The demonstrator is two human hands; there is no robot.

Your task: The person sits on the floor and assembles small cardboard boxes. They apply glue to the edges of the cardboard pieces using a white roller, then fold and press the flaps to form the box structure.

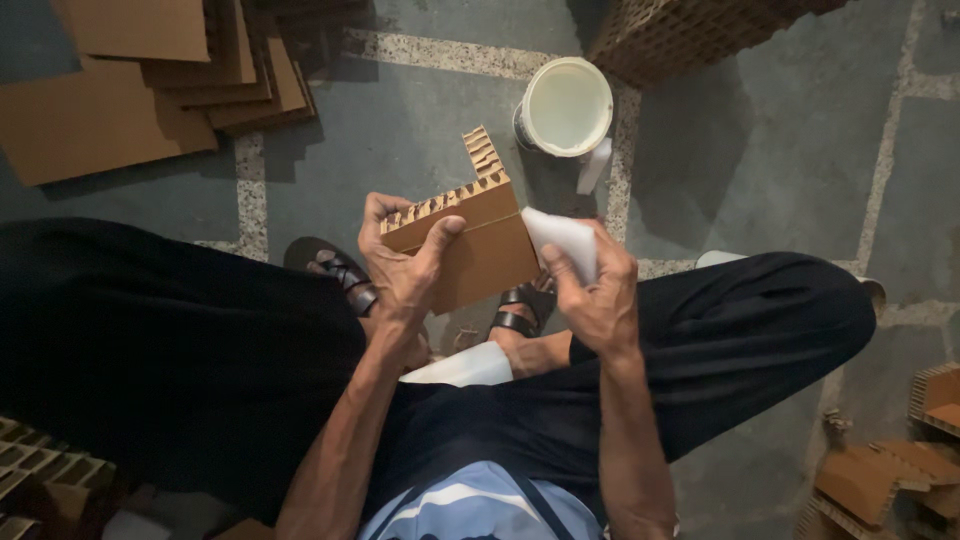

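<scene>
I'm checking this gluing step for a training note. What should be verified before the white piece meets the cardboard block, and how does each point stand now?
1. Left hand grips the honeycomb cardboard block firmly: ok, thumb on its face, fingers behind.
2. Right hand holds the white piece: ok, pinched at the block's right edge.
3. White bucket within sight, upright and open: ok, on the floor ahead.
4. White piece is loaded with paste: cannot tell.
5. Block's right edge free of fingers: ok.
6. Feet in sandals clear of drips below the block: not ok, directly beneath.
</scene>
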